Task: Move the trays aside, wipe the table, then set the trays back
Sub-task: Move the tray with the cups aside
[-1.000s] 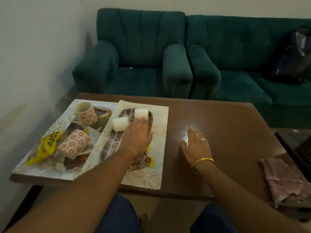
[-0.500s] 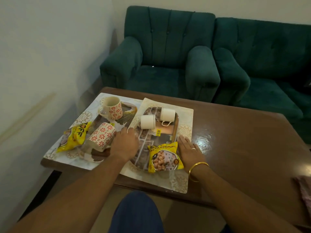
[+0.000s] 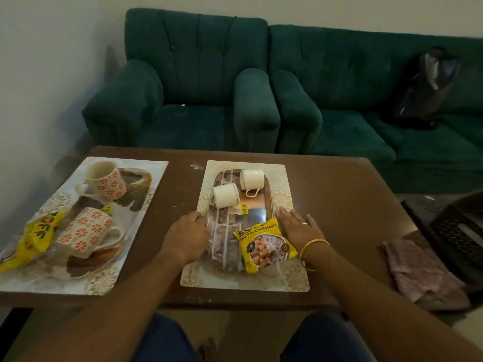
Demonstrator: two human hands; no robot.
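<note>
Holding the middle tray, centre frame on the table: my left hand bends its fingers over the left rim and grips it. My right hand lies flat, fingers straight, at the right rim. I judge this the tray-shifting step. Pale specks on the wood and the idle cloth, lower right, suggest wiping is not yet done. The next move calls for a level, slow slide, since the white cups lie on their sides and could roll. Count: trays, two, the left tray at frame left; mats, two; flowered mugs, two; white cups, two; yellow packets, two; cloth, one.
</note>
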